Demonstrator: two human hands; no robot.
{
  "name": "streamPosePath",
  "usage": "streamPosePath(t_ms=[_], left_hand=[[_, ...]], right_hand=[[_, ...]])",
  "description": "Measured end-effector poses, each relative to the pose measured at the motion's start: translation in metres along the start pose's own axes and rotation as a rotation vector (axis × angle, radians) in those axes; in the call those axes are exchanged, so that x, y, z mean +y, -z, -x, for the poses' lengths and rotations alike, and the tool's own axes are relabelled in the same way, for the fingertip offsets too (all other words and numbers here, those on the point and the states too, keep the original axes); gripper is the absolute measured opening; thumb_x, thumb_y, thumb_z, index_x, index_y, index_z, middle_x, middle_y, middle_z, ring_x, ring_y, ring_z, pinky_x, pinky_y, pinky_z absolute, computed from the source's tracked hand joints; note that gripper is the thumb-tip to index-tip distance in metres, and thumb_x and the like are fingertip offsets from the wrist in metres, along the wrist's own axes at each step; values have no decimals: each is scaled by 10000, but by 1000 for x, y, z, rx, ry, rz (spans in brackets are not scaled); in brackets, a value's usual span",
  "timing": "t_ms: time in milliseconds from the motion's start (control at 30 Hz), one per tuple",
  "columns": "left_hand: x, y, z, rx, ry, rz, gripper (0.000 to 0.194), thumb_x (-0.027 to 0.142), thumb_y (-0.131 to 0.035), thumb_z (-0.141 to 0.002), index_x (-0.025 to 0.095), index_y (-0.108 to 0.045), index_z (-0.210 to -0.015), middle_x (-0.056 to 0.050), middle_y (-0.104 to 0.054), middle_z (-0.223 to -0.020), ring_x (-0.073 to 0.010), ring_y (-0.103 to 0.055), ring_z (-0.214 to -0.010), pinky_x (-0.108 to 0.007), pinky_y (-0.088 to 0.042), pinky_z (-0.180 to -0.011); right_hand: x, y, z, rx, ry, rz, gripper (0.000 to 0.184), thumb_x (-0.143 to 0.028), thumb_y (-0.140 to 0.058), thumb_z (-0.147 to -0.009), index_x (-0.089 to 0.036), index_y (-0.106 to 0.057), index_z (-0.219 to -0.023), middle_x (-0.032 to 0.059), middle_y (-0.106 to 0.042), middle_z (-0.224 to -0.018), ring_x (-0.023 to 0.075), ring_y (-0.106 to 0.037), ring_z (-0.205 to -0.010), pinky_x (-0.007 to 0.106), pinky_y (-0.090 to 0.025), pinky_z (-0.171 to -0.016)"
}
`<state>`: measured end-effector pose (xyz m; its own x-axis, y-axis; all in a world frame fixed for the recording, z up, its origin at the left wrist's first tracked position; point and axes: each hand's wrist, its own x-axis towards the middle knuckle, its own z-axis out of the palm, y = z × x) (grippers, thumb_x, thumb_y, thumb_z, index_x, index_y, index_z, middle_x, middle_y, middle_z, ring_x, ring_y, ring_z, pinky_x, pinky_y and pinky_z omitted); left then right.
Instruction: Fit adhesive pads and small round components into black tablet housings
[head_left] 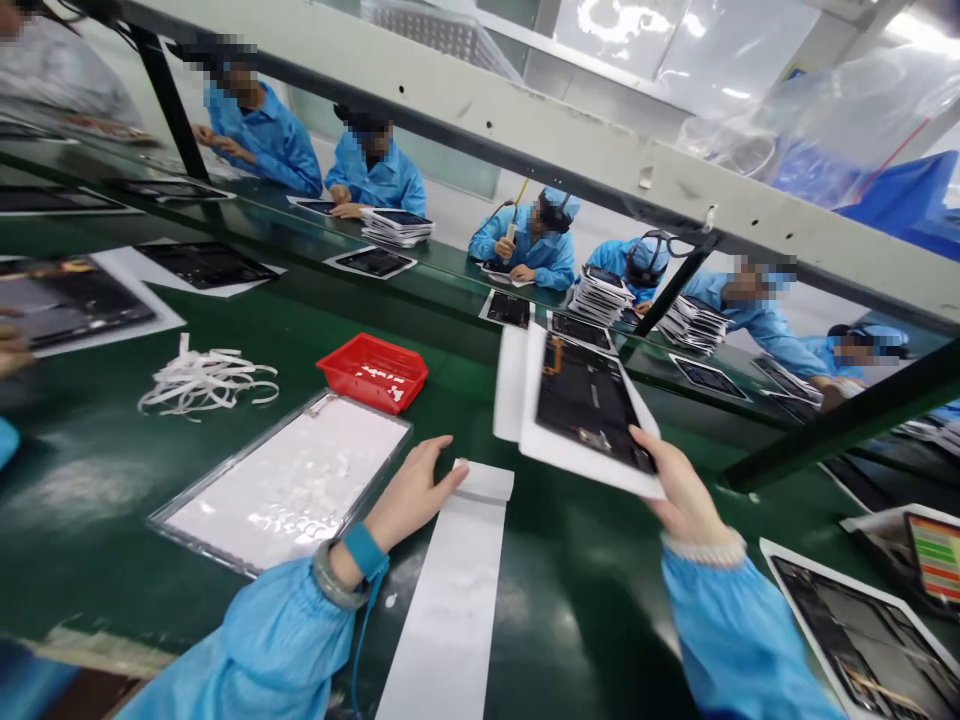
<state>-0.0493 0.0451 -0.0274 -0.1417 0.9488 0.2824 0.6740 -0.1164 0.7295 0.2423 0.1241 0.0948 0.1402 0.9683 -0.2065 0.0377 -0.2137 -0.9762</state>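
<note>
My right hand grips the near right corner of a black tablet back panel backed by white paper sheets. It holds the panel tilted above the bench, its inner side showing an orange flex cable. With fingers apart, my left hand hovers by the folded end of a long white paper strip; the thumb overlaps the strip's edge, and whether it touches I cannot tell. Left of that hand, a clear-edged flat tray with a pale sheet lies on the bench. A blue band circles my left wrist.
Behind the tray sit a red bin and a pile of white peeled strips. Another panel lies at the lower right near a small screen. A slanted metal frame crosses ahead; co-workers in blue sit beyond it.
</note>
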Motion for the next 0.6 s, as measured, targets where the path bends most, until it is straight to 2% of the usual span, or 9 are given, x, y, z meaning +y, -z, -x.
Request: streamPosePath(t_ms=[100, 200, 267, 333, 400, 467, 500, 533, 600], left_hand=[[-1, -8, -1, -61, 21, -6, 461, 413, -575, -802, 164, -526, -1187, -101, -637, -1131, -285, -558, -1104, -456, -435, -946], [0, -9, -2, -85, 46, -22, 356, 326, -601, -772, 208, -578, -1107, -43, -680, -984, -271, -587, -1031, -479, -403, -944], [3, -7, -2, -89, 53, -29, 285, 294, -589, -778, 230, -598, -1056, -16, -684, -929, -247, -604, -975, -462, -396, -935], [5, -4, 0, -84, 50, -34, 230, 287, -575, -790, 246, -607, -1015, 2, -680, -897, -227, -613, -927, -436, -397, -917], [9, -1, 2, -75, 38, -36, 198, 293, -566, -802, 248, -606, -990, 8, -674, -886, -215, -613, -900, -416, -395, -903], [12, 1, 5, -69, 16, -39, 188, 300, -564, -811, 245, -600, -986, 9, -670, -894, -209, -608, -893, -410, -384, -902], [14, 1, 6, -67, 2, -41, 188, 301, -566, -813, 242, -596, -990, 7, -668, -907, -209, -603, -899, -411, -374, -907], [15, 1, 7, -66, -15, -45, 188, 300, -568, -816, 240, -593, -992, 5, -667, -923, -209, -597, -911, -413, -361, -913], [20, 2, 9, -66, -57, -58, 182, 300, -568, -827, 236, -588, -996, -2, -661, -957, -211, -580, -944, -415, -333, -928]], right_hand=[[44, 47, 47, 152, -78, -7, 392, -393, -721, -642, -186, -622, -960, 44, -727, -796, 212, -659, -597, 277, -507, -452], [105, 70, 84, 257, -185, -33, 593, -447, -766, -534, -203, -585, -1042, 53, -732, -830, 248, -680, -652, 301, -518, -479], [137, 84, 99, 212, -236, 58, 590, -516, -741, -541, -207, -591, -1020, 44, -715, -727, 252, -668, -601, 312, -500, -465], [152, 101, 103, 133, -234, 269, 541, -592, -685, -580, -210, -602, -954, 4, -628, -530, 240, -606, -457, 316, -444, -411], [146, 120, 99, 134, -160, 547, 541, -628, -663, -580, -221, -593, -928, -37, -523, -419, 232, -535, -363, 321, -401, -391], [125, 126, 91, 251, -7, 808, 581, -619, -680, -559, -239, -579, -986, -32, -540, -455, 236, -539, -381, 328, -402, -418], [112, 121, 88, 305, 107, 902, 572, -616, -667, -581, -248, -579, -1010, -17, -567, -501, 233, -549, -407, 326, -402, -429], [99, 109, 84, 244, 240, 939, 508, -595, -621, -662, -257, -581, -1038, 7, -613, -585, 221, -572, -456, 320, -419, -459], [77, 65, 79, -3, 488, 894, 290, -493, -541, -804, -271, -627, -970, 39, -679, -766, 198, -639, -631, 305, -484, -609]])
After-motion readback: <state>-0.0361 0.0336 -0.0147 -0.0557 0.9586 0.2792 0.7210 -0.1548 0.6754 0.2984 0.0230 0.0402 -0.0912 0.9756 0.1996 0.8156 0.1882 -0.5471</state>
